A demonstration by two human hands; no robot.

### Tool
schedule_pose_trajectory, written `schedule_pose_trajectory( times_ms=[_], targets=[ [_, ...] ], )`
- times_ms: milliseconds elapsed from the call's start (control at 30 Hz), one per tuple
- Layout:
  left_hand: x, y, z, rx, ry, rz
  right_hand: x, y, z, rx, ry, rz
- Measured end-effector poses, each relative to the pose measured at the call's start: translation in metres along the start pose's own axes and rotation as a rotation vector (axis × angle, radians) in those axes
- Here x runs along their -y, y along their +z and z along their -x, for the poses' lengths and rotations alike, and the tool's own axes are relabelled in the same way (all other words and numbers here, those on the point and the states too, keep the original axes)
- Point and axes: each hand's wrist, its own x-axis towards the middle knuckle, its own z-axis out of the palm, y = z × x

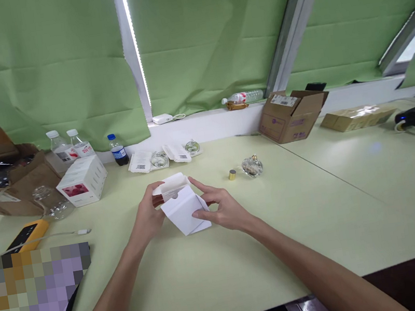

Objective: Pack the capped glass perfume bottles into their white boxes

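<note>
As the white box (185, 209) is held over the tabletop (248, 264), the work seems to call for light, even pressure, since thin card creases easily. The left hand (149, 214) has its fingers (153, 187) curled round the far left edge; the right hand (226, 208) grips the right side, thumb laid on the near face, forefinger reaching the far rim. Keeping that thumb flat should spare the panel, and bracing with the left would let the right work any fold along its crease; whether the pale part (174, 183) beyond the notch is a flap or a separate insert, I cannot tell. Beyond, to the right, a gold cap (232, 174) sits near a rounded glass bottle (252, 167). Further back on the pale green tabletop lie clear plastic packs (158, 159), with a blue-capped bottle (118, 151) to their left and an opened cardboard box (284, 119) well off to the right, all before a white ledge (203, 127) and green blinds (204, 35).
</note>
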Motion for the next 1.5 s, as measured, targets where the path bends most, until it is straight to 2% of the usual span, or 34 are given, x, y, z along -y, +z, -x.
schedule_pose_trajectory(
  times_ms=[267, 400, 600, 700, 1000, 1167, 1367, 1500],
  targets=[
    [-0.001, 0.002, 0.0, -0.033, -0.017, 0.017, 0.001, -0.004, -0.002, -0.068, -0.009, -0.019],
    [-0.007, 0.004, 0.001, -0.048, -0.014, 0.003, 0.004, -0.008, -0.003, -0.204, -0.02, -0.123],
    [-0.018, 0.007, 0.006, -0.023, -0.032, -0.03, -0.001, -0.02, -0.008, -0.446, 0.095, -0.337],
    [-0.021, 0.008, 0.008, 0.006, -0.042, -0.028, -0.003, -0.026, -0.01, -0.521, 0.128, -0.447],
    [-0.027, 0.011, 0.01, 0.056, -0.007, 0.005, 0.008, -0.027, -0.012, -0.579, 0.034, -0.517],
    [-0.029, 0.012, 0.012, 0.104, -0.025, 0.004, 0.007, -0.028, -0.011, -0.575, 0.021, -0.559],
    [-0.028, 0.013, 0.013, 0.088, 0.008, 0.041, 0.007, -0.028, -0.011, -0.582, -0.001, -0.599],
    [-0.028, 0.013, 0.013, 0.124, 0.007, 0.066, 0.007, -0.028, -0.01, -0.594, -0.011, -0.593]
  ],
)
